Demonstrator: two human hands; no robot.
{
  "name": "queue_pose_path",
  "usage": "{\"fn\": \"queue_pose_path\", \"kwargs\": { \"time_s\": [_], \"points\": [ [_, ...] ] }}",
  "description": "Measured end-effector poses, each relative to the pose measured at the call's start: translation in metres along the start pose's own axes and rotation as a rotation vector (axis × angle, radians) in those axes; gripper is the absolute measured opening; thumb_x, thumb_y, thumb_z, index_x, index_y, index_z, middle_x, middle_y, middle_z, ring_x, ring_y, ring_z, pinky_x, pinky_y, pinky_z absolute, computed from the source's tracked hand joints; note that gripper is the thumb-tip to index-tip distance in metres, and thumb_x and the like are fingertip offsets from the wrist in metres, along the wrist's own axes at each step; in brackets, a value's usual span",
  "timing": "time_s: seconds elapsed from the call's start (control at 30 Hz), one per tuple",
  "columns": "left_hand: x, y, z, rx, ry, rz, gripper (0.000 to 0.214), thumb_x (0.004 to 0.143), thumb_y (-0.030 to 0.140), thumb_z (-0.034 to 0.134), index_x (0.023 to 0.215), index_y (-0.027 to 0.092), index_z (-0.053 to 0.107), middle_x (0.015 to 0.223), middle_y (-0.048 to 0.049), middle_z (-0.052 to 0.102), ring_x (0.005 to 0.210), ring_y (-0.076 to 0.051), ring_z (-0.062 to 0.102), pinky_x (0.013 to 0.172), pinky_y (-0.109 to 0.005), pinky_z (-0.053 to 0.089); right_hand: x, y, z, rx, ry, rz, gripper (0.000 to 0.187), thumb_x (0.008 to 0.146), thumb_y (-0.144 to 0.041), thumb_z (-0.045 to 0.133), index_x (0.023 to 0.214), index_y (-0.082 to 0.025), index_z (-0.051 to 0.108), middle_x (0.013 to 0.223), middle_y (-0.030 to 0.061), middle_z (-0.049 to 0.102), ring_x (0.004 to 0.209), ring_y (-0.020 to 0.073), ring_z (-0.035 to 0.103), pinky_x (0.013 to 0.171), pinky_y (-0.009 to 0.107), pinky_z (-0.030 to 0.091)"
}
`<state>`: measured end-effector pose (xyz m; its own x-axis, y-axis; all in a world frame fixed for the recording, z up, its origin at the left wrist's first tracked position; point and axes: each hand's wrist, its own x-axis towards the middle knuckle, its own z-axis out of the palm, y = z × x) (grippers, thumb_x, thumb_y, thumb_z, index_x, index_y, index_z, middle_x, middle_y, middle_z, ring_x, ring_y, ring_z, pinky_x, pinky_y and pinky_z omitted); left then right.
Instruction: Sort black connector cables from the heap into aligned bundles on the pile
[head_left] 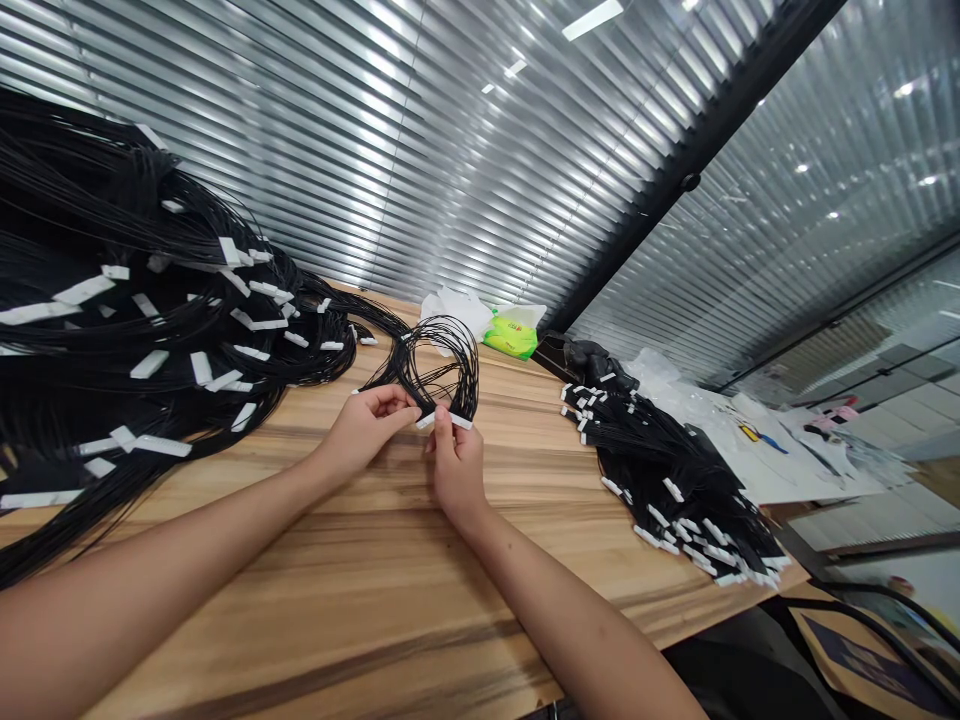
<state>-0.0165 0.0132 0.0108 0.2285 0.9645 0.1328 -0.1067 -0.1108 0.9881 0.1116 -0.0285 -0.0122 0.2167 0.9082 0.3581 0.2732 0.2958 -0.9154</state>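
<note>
A looped bundle of thin black wires (474, 365) stands up from the table just beyond my hands. White connector strips (461, 422) sit at its near end. My right hand (459, 465) pinches the strips, its thumb lying across the white. To the left of it, my left hand (375, 425) is closed with thumb and fingertips together at the lower left of the loop. It appears to grip the black wires, though the exact spot under the fingers is hidden.
A large heap of black wires (67, 380) with white ends covers the table's left side. More wire bundles (660, 470) lie on the right. Behind the loop are a green tissue pack (511, 337) and white plastic (457, 308). Metal blinds (337, 130) rise behind the wooden table (360, 600).
</note>
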Motion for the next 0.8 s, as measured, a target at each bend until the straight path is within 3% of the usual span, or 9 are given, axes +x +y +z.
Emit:
{"fn": "queue_pose_path", "kwargs": {
  "time_s": [0.23,0.4,0.5,0.6,0.7,0.8],
  "points": [
    [0.0,-0.007,0.001,-0.098,0.008,-0.008,0.015,0.065,0.029,0.062,0.073,0.017,0.063,0.061,0.0029,0.054,0.058,-0.011,0.043,0.051,-0.021,0.033,-0.002,0.002,0.003,0.025,-0.022,0.014,0.037,0.091,-0.048,0.045,0.087,-0.016,0.062,0.059,-0.0018,0.05,0.054,0.0131,0.045,0.052,0.024,0.038],
    [0.006,-0.014,-0.005,-0.243,0.099,-0.071,0.008,0.062,0.024,0.058,0.066,0.018,0.056,0.053,0.0049,0.044,0.051,-0.009,0.038,0.046,-0.02,0.026,-0.001,0.0,0.005,0.185,0.021,0.087,0.039,0.088,-0.053,0.048,0.071,-0.018,0.054,0.053,-0.005,0.043,0.05,0.0108,0.04,0.051,0.024,0.034],
    [0.009,-0.012,-0.01,-0.385,0.139,-0.045,0.006,0.062,0.023,0.056,0.062,0.018,0.052,0.055,0.0038,0.043,0.053,-0.01,0.039,0.047,-0.02,0.029,0.001,-0.004,0.003,0.279,0.082,0.106,0.044,0.086,-0.056,0.049,0.061,-0.02,0.047,0.049,-0.006,0.04,0.048,0.0095,0.036,0.05,0.024,0.032],
    [0.011,-0.011,-0.012,-0.5,0.181,0.013,0.023,0.069,0.027,0.054,0.052,0.019,0.04,0.056,0.0025,0.04,0.055,-0.01,0.037,0.051,-0.021,0.034,0.004,-0.007,0.001,0.359,0.173,0.098,0.042,0.084,-0.056,0.053,0.063,-0.02,0.048,0.047,-0.0073,0.038,0.047,0.0093,0.033,0.05,0.024,0.03],
    [0.013,-0.015,-0.012,-0.407,0.198,0.016,0.033,0.073,0.026,0.056,0.048,0.02,0.034,0.054,0.0026,0.036,0.056,-0.011,0.036,0.053,-0.022,0.035,0.008,-0.007,0.0,0.459,0.216,0.109,0.038,0.082,-0.053,0.058,0.065,-0.02,0.05,0.048,-0.0073,0.04,0.048,0.0093,0.032,0.05,0.024,0.028],
    [0.014,-0.019,-0.011,-0.306,0.177,0.017,0.038,0.077,0.032,0.058,0.049,0.02,0.036,0.054,0.0025,0.038,0.055,-0.012,0.038,0.053,-0.023,0.035,0.01,-0.01,0.0,0.672,0.157,0.195,0.032,0.081,-0.047,0.064,0.067,-0.02,0.051,0.054,-0.0063,0.047,0.048,0.0084,0.033,0.051,0.023,0.029]
  ]
}}
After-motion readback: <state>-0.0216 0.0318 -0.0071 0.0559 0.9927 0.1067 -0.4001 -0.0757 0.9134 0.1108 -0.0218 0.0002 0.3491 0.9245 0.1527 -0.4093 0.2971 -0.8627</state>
